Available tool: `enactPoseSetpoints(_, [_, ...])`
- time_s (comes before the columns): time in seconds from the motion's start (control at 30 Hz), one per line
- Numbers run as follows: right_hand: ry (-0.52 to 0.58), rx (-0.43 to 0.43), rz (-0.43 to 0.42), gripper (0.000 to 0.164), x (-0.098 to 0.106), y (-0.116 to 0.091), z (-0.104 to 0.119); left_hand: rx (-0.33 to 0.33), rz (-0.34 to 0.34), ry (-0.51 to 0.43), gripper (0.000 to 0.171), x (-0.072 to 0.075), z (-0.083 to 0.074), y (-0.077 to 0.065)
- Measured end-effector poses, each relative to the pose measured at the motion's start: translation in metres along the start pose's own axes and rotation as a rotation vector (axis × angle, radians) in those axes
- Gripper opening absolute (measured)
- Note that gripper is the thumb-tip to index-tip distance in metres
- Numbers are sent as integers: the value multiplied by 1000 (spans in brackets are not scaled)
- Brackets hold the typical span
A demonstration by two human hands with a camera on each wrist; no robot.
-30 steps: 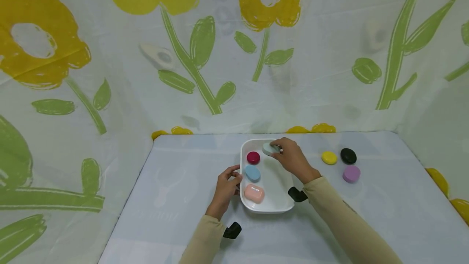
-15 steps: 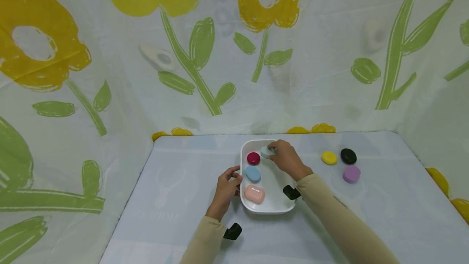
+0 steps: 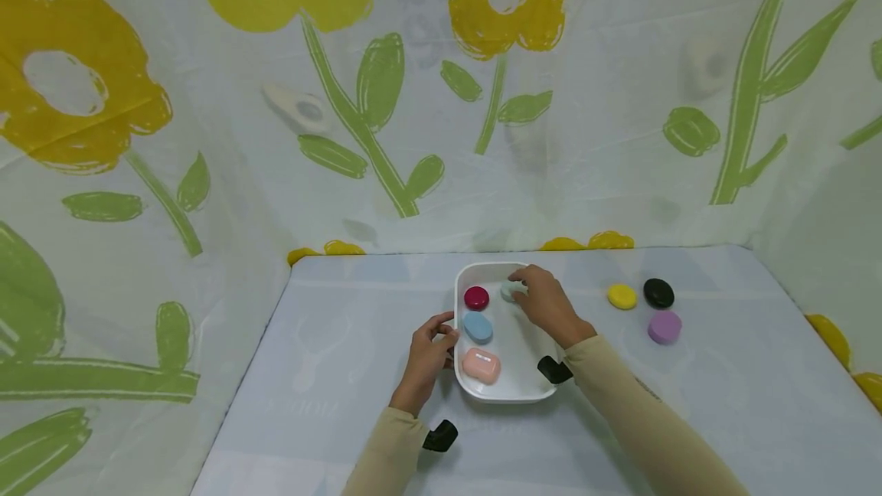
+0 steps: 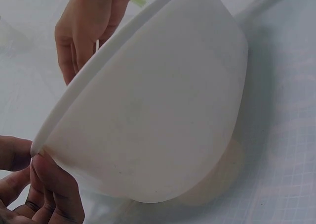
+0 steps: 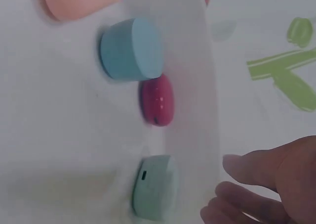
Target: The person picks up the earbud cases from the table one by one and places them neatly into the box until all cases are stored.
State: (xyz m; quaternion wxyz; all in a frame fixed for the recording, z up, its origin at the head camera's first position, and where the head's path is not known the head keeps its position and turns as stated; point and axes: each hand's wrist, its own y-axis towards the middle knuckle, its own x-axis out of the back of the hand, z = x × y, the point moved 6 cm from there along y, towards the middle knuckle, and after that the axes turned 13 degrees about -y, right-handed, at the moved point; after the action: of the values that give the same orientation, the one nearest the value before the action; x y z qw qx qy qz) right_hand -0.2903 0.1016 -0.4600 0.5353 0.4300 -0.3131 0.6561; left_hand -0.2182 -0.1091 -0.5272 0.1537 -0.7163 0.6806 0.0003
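Observation:
A white tray point(image 3: 517, 373) lies on the table in the head view. My left hand point(image 3: 423, 362) pinches its left rim, thumb and fingers on either side, as the left wrist view confirms at the rim point(image 4: 64, 105). Inside the tray, a mint-green earbud case point(image 5: 155, 187) with a small dark slot rests near the far end. My right hand point(image 3: 547, 305) hovers beside it; in the right wrist view the fingers point(image 5: 247, 204) are loosely bent and apart from the case. A red case point(image 3: 476, 298), a light blue oval case point(image 3: 478, 327) and a pink case point(image 3: 481, 365) line the tray's left side.
Right of the tray lie a yellow round case point(image 3: 622, 296), a black oval one point(image 3: 658, 293) and a purple one point(image 3: 664, 327), close together on the table. A flower-printed cloth point(image 3: 606, 136) hangs behind and around the table.
The mint-green case has gone from my right hand's grip down onto the tray floor, and my fingers have let go. My left hand keeps its place on the rim.

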Motion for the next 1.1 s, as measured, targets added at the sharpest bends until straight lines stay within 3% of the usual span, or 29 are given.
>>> enactPoseSetpoints(0.23, [74, -8, -118, 31, 22, -26, -19, -1, -7, 1, 42, -1, 0, -1])
enactPoseSetpoints(0.47, [90, -77, -205, 32, 37, -51, -57, 1, -10, 8, 42, -2, -1, -3])
enactPoseSetpoints(0.67, [99, -89, -328, 30, 48, -75, -94, 2, -1, 9, 42, -2, -1, -3])
enactPoseSetpoints(0.97, [18, -250, -356, 33, 49, -108, -153, -1, 2, 11, 40, -1, 0, 1])
enactPoseSetpoints(1.1, [0, -250, -395, 35, 50, -120, -172, -3, 7, 10, 41, -2, 0, 0])
